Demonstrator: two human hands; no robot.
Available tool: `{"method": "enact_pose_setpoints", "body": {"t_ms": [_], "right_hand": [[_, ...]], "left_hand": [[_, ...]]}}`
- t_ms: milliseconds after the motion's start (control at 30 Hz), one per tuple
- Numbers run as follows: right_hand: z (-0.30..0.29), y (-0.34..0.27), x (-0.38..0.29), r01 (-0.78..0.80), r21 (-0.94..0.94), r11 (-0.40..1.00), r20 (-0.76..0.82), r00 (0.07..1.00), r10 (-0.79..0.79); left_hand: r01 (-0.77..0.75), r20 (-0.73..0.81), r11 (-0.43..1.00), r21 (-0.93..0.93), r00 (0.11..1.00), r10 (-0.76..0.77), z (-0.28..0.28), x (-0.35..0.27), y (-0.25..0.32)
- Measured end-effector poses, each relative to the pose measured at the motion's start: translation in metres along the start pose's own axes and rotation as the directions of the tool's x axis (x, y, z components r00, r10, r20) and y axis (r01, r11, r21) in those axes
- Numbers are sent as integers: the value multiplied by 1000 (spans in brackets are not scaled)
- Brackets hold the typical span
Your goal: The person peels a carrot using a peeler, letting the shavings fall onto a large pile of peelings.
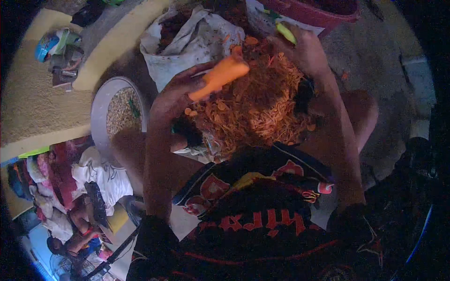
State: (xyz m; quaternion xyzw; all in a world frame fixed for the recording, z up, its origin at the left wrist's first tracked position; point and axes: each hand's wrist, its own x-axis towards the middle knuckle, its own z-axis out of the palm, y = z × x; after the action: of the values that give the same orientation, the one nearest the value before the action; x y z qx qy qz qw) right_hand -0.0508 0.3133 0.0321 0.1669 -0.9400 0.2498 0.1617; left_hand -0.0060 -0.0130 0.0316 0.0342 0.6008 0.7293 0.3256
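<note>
My left hand holds a thick, peeled orange root vegetable, which looks like a carrot. It is tilted up to the right above a heap of orange shreds and peelings, with several round cut ends among them. Across the heap, my right hand is closed around a tool with a yellow-green handle. Its working end is too dark to tell. The tool and the vegetable are apart. The heap lies on the floor between my bent legs.
A soiled white sack stands beyond my left hand. Left of it is a pale bucket of small pale pieces. A maroon tub stands at the far right. On a ledge are small containers. A person sits lower left near a fan.
</note>
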Motion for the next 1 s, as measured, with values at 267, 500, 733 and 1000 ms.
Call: {"method": "enact_pose_setpoints", "body": {"t_ms": [267, 500, 733, 1000], "right_hand": [[28, -39, -18, 158, 119, 980, 281, 942, -185], [50, -50, -24, 193, 22, 981, 378, 907, -187], [67, -43, -28, 80, -17, 997, 395, 916, -67], [115, 79, -41, 38, -58, 998, 413, 911, -10]], "left_hand": [[-60, -126, 998, -8, 990, 59, 20, 29, -53], [-284, -353, 955, 88, 887, 296, 16, 47, -82], [-163, -301, 916, 367, 911, 282, 19, 52, -80], [89, -198, 839, 537, 980, 23, 30, 27, -56]]}}
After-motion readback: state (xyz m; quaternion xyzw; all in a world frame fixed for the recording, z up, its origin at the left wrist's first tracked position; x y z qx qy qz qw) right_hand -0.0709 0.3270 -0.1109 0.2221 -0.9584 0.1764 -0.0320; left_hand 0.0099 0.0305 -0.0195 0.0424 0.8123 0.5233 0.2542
